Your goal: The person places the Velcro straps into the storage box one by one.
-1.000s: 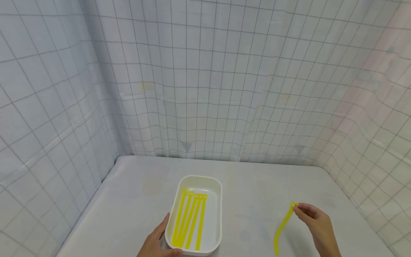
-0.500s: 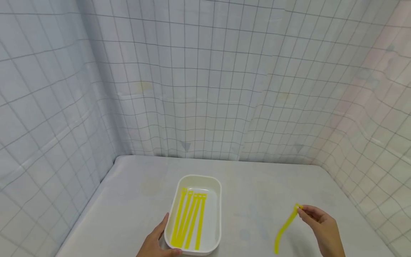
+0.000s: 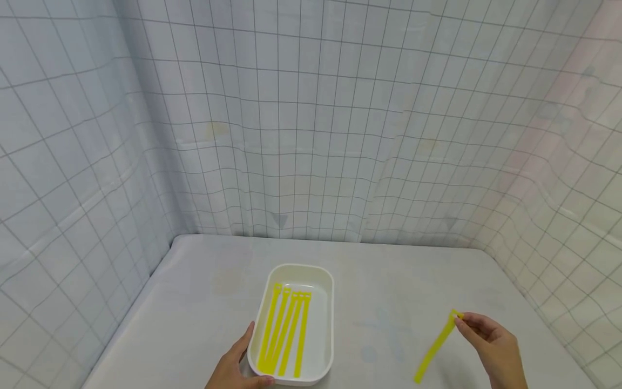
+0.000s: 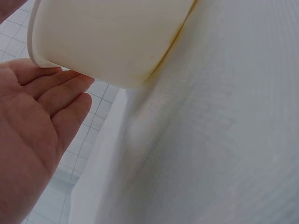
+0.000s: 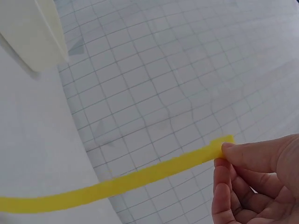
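A white rectangular tray (image 3: 318,337) stands on the table, holding several yellow strap-like cable ties (image 3: 302,335) laid lengthwise with their slotted heads at the far end. My left hand (image 3: 232,368) grips the tray's near-left corner, thumb on the near rim and fingers along the left wall. In the left wrist view, the fingers (image 4: 70,93) touch the tray's outer wall (image 4: 103,42). Off to the right, my right hand (image 3: 497,346) pinches one yellow cable tie (image 3: 435,347) by its slotted head between thumb and fingers. Its tail slants down toward the left; the right wrist view shows the strap (image 5: 140,178) slightly bowed.
White cloth covers the table (image 3: 379,292). Grid-patterned curtains (image 3: 311,135) hang behind it and on both sides. A stretch of table lies between the tray and my right hand.
My right hand has moved a little to the right and slightly down with the cable tie, whose tail now hangs straighter. The left hand still grips the tray.
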Tool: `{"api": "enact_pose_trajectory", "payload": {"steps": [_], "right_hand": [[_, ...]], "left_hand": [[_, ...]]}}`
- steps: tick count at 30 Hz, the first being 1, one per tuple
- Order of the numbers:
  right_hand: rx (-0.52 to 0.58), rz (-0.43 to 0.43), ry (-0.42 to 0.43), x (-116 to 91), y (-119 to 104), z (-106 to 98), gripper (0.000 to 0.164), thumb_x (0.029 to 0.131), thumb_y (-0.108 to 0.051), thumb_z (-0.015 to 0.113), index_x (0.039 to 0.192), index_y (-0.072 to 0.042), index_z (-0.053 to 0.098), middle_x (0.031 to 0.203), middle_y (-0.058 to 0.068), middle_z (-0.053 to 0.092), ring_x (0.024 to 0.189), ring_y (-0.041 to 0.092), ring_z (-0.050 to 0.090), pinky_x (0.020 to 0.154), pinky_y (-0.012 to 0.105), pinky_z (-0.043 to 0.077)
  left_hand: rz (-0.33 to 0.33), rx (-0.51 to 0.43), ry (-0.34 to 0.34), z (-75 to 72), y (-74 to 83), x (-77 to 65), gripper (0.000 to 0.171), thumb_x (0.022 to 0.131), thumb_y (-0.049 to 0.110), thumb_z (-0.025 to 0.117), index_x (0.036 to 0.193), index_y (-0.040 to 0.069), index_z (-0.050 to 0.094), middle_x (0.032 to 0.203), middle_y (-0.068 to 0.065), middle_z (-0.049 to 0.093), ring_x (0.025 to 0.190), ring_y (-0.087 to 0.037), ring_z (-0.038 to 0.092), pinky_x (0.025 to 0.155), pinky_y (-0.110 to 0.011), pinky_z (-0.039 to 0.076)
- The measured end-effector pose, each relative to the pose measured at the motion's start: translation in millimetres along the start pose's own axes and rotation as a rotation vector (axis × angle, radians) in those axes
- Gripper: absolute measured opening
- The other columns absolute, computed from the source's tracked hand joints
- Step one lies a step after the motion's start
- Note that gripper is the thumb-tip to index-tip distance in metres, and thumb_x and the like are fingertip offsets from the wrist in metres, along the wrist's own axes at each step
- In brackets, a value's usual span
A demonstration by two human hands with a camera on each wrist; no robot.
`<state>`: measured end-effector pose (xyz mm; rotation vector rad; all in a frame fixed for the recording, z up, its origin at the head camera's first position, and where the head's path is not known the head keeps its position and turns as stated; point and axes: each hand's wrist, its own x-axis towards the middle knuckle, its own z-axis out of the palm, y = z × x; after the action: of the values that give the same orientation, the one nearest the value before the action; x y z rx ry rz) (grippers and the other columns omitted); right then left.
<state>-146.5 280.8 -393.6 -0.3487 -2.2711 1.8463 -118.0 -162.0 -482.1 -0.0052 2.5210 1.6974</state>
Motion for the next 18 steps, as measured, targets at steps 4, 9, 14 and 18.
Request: {"api": "enact_pose_trajectory", "payload": {"steps": [4,9,14,18], "right_hand": [[0.035,-0.063,0.020,-4,-13,1,0.033,0.080,-0.021,0.073,0.100,0.003,0.064,0.087,-0.006,0.067,0.078,0.006,0.061,0.070,0.014,0.049],[0.115,-0.180,-0.008,-2,-34,15,0.025,0.082,-0.012,0.070,0.097,0.006,0.063,0.085,0.000,0.067,0.076,0.010,0.061,0.070,0.016,0.049],[0.180,-0.262,-0.082,3,-52,44,0.016,0.082,-0.002,0.068,0.092,0.009,0.063,0.084,0.001,0.067,0.074,0.012,0.060,0.070,0.019,0.050],[0.188,-0.291,-0.157,7,-60,74,0.019,0.080,-0.002,0.069,0.092,0.011,0.061,0.084,0.002,0.067,0.075,0.014,0.061,0.071,0.022,0.051]], "left_hand": [[-0.017,-0.004,-0.001,0.0,-1.0,-0.4,0.111,0.062,0.030,0.085,0.144,-0.002,0.018,0.141,-0.024,0.033,0.127,-0.039,0.032,0.098,-0.054,0.032],[-0.006,-0.011,0.002,-0.5,-1.2,-0.5,0.110,0.062,0.029,0.085,0.144,-0.003,0.018,0.141,-0.025,0.033,0.127,-0.039,0.032,0.097,-0.054,0.033],[-0.001,-0.011,0.000,-1.2,0.3,-0.8,0.109,0.063,0.029,0.084,0.144,-0.003,0.018,0.142,-0.025,0.031,0.128,-0.040,0.030,0.098,-0.054,0.033],[-0.020,-0.011,0.000,-1.0,1.4,-0.7,0.110,0.062,0.030,0.085,0.145,-0.001,0.018,0.143,-0.023,0.029,0.129,-0.040,0.028,0.098,-0.054,0.032]]}}
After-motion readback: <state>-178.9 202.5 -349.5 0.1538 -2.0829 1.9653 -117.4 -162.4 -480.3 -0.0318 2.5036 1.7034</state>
